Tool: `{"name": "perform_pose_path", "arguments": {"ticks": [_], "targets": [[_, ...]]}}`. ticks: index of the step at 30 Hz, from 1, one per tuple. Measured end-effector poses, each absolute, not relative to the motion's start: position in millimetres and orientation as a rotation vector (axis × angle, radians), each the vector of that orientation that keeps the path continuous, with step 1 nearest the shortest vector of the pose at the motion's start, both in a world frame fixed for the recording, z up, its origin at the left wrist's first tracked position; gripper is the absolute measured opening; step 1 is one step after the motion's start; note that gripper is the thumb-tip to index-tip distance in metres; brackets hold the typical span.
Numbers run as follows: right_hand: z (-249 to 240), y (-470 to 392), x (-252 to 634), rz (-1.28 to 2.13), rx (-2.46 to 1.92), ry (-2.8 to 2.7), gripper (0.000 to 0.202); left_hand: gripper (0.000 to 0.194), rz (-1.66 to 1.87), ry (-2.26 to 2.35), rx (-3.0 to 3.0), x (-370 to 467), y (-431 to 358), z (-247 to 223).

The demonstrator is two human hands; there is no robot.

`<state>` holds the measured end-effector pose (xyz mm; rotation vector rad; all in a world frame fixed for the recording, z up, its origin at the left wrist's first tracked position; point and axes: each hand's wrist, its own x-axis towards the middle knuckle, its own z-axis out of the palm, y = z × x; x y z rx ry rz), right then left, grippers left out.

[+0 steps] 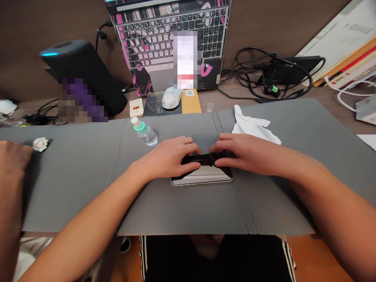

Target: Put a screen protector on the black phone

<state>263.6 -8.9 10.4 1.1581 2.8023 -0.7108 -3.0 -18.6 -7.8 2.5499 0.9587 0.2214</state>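
A smartphone [202,178] lies sideways on the grey desk mat, its glossy screen reflecting light. My left hand [176,156], with a ring on one finger, grips the phone's left part, fingers over the far side and thumb across the screen. From the right, my right hand [241,154] closes on it the same way, thumb and fingertips near the middle. A dark strip shows between the thumbs and fingers; whether it is screen or a separate film I cannot tell. Beyond my left hand stands a clear spray bottle [148,135]. A white cloth [255,127] lies behind my right hand.
Another person's hand [14,156] rests at the far left near a crumpled white wad [40,144]. At the back are a laptop [158,43], a mouse [172,98], a black speaker-like device [85,74], a small clear cup [210,107], tangled cables [249,78] and books [349,62].
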Motion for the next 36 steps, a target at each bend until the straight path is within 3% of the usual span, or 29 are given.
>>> {"name": "perform_pose_path", "arguments": {"ticks": [17,23,29,36], "targets": [[5.8,-8.0,264.7,-0.698,1.151,2.805,0.043,0.025,0.242,0.957,2.528,-2.4,-17.4,-6.4],[6.5,-7.9,264.6,-0.754,1.116,2.863,0.047,0.053,0.465,1.034,2.206,-5.1,-16.5,-1.5],[1.1,-6.0,265.9,-0.705,1.097,2.885,0.042,0.056,0.484,1.009,2.028,-1.9,-14.9,-0.3],[0.0,-5.7,263.6,-0.709,1.137,2.866,0.043,0.034,0.428,0.967,2.141,-1.8,-12.7,-3.4]]}}
